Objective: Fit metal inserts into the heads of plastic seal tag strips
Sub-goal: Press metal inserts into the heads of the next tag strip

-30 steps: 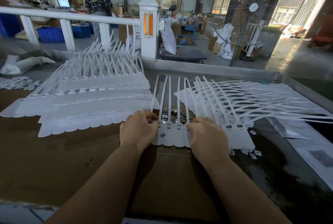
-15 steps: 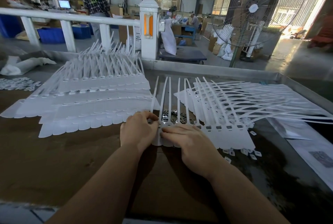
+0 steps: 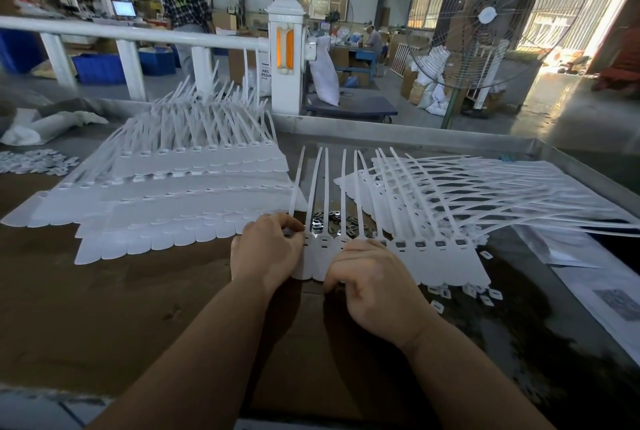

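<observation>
Strips (image 3: 325, 249) lie in a row at the middle of the brown surface (image 3: 104, 308), tails pointing to 12 o'clock. A big stack (image 3: 180, 194) of them sits at 10 o'clock, a fanned pile (image 3: 450, 201) at 2 o'clock. The left hand (image 3: 265, 251), fingers curled, pinches a strip head at the row's left end. The right hand (image 3: 367, 279) rests curled on the strips; whether it grips anything cannot be told. Dark inserts (image 3: 332, 221) lie just behind the heads. A far sack (image 3: 266, 74) reads "ABS RESIN".
</observation>
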`<state>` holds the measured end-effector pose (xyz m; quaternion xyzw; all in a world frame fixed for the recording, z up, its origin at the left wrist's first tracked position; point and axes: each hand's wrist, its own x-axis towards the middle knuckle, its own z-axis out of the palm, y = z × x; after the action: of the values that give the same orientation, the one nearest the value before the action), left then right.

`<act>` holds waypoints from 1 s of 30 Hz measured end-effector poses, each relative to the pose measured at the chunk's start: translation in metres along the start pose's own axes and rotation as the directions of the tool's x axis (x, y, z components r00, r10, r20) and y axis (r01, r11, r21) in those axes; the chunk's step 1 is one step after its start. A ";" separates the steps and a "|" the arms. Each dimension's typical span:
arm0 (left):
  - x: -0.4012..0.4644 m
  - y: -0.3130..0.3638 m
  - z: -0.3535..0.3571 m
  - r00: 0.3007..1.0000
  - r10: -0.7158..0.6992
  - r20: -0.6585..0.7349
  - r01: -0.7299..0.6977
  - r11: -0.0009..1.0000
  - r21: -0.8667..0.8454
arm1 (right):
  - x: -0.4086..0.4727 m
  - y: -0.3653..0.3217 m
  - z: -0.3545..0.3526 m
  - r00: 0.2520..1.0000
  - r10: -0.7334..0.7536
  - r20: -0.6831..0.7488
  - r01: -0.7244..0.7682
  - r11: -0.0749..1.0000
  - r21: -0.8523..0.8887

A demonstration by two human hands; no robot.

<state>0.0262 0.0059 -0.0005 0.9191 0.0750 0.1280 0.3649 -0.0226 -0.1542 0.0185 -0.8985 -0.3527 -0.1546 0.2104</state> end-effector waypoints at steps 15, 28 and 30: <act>0.001 -0.002 0.001 1.000 0.003 0.003 -0.003 1.000 -0.028 | -0.008 0.006 -0.004 0.935 0.253 -0.250 -0.244 0.968 0.067; 0.000 -0.002 -0.002 1.000 -0.009 0.001 0.010 0.998 -0.063 | -0.040 0.009 -0.038 0.685 0.683 -0.253 -0.726 0.669 -0.159; 0.000 -0.003 -0.002 1.000 -0.006 -0.006 0.006 0.997 -0.079 | -0.042 0.009 -0.048 0.622 0.774 -0.119 -0.778 0.593 -0.208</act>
<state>0.0255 0.0094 -0.0007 0.9033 0.0737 0.1327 0.4012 -0.0524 -0.2073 0.0393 -0.9793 0.0963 -0.0963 0.1494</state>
